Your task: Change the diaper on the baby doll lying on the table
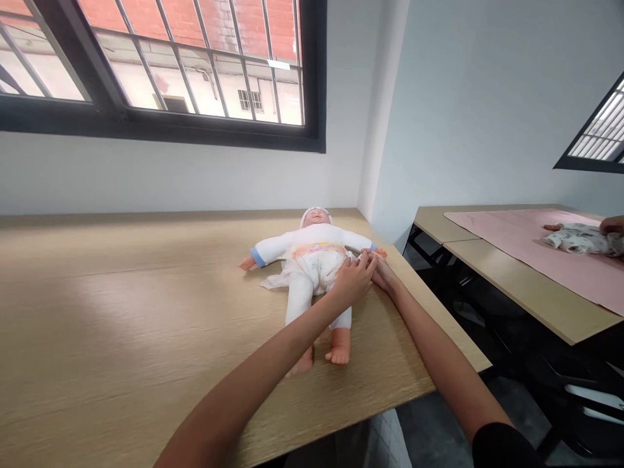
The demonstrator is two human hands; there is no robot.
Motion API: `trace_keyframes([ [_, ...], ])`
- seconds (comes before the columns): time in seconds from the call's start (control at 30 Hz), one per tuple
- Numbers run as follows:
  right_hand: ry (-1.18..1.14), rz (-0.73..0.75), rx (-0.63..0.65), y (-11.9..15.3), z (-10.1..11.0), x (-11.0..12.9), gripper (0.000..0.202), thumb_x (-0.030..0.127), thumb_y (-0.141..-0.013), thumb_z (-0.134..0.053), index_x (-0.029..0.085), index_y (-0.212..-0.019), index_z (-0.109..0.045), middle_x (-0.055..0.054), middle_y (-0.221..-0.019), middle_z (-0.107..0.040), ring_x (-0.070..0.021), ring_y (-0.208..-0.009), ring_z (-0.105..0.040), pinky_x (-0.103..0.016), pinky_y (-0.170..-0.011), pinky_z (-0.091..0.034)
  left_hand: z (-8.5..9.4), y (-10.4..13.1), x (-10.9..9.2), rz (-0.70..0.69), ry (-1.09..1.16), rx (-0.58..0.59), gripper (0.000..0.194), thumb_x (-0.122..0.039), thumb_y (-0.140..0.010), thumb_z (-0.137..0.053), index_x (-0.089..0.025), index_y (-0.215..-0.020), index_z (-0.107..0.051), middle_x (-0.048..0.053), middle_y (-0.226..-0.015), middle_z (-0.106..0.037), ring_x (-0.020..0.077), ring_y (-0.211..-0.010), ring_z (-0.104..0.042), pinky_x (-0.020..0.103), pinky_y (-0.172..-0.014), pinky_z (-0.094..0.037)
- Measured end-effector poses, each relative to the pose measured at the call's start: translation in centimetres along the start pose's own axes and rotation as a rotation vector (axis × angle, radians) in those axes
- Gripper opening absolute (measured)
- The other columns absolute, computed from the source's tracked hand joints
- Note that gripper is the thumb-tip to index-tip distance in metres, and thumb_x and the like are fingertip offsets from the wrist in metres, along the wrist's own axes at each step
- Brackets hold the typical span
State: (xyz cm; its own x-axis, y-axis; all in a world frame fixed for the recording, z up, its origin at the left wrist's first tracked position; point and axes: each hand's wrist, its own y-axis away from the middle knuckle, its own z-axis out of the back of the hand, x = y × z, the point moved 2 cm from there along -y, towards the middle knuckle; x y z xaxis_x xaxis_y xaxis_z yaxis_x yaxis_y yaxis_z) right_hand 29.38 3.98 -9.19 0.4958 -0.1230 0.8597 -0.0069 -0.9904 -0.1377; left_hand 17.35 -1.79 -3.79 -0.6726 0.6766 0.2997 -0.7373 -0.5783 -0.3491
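A baby doll in a white suit with blue cuffs and a white cap lies on its back, arms spread, bare feet toward me. Under its hips and over its front is a white diaper with a coloured print at the waist; one side wing lies spread on the table to the left. My left hand reaches across the doll's leg, fingers closed at the diaper's right side. Close beside it, my right hand pinches the same side edge, near the doll's hand. The fingertips partly hide the diaper edge.
The doll lies on a wooden table, near its right edge. Past a gap, a second table bears a pink mat, where another person's hand touches a doll in patterned clothes. A barred window is ahead.
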Motion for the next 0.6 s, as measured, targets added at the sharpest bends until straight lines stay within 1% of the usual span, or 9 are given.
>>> trace_keyframes([
  [0.1,-0.008,-0.01,-0.008,-0.06,0.15,-0.03,0.006,0.018,-0.074,-0.059,0.021,-0.08,-0.061,0.0,-0.072,-0.06,-0.0157,-0.073,-0.056,-0.027,-0.074,-0.048,-0.01,0.0,0.0,0.002,0.006,0.0,0.061,-0.03,-0.09,-0.048,-0.008,-0.144,-0.032,0.022,-0.146,-0.039,0.03,-0.104,-0.062,0.041,-0.091,-0.042],
  [0.2,-0.018,-0.006,0.008,-0.1,0.28,-0.11,0.009,0.018,-0.074,-0.061,0.02,-0.083,-0.061,0.0,-0.075,-0.061,-0.0148,-0.074,-0.057,-0.026,-0.075,-0.048,-0.07,0.0,0.01,-0.007,0.006,0.0,0.058,-0.026,-0.09,-0.046,-0.008,-0.143,-0.032,0.022,-0.145,-0.04,0.0286,-0.102,-0.063,0.042,-0.091,-0.042],
  [0.37,-0.005,0.007,0.018,-0.23,0.42,-0.36,0.014,0.019,-0.072,-0.062,0.021,-0.086,-0.058,0.001,-0.074,-0.061,-0.0151,-0.073,-0.058,-0.027,-0.074,-0.049,-0.14,0.0,0.15,-0.015,-0.005,-0.035,0.057,-0.025,-0.089,-0.046,-0.008,-0.142,-0.033,0.023,-0.143,-0.043,0.0286,-0.104,-0.062,0.043,-0.093,-0.041],
  [0.5,0.012,-0.005,0.023,-0.33,0.29,-0.32,0.017,0.021,-0.071,-0.062,0.022,-0.086,-0.055,0.002,-0.071,-0.059,-0.0176,-0.08,-0.061,-0.03,-0.074,-0.05,0.03,-0.03,0.19,-0.017,-0.008,0.009,0.057,-0.025,-0.09,-0.045,-0.007,-0.142,-0.034,0.023,-0.145,-0.041,0.0289,-0.106,-0.061,0.043,-0.094,-0.042],
  [0.6,0.023,-0.013,0.023,-0.27,0.13,-0.07,0.016,0.021,-0.072,-0.061,0.022,-0.087,-0.055,0.001,-0.074,-0.06,-0.0184,-0.084,-0.061,-0.031,-0.076,-0.051,0.33,-0.02,0.17,-0.008,-0.013,0.022,0.057,-0.025,-0.091,-0.044,-0.008,-0.144,-0.033,0.022,-0.146,-0.04,0.0299,-0.108,-0.06,0.042,-0.093,-0.042],
])
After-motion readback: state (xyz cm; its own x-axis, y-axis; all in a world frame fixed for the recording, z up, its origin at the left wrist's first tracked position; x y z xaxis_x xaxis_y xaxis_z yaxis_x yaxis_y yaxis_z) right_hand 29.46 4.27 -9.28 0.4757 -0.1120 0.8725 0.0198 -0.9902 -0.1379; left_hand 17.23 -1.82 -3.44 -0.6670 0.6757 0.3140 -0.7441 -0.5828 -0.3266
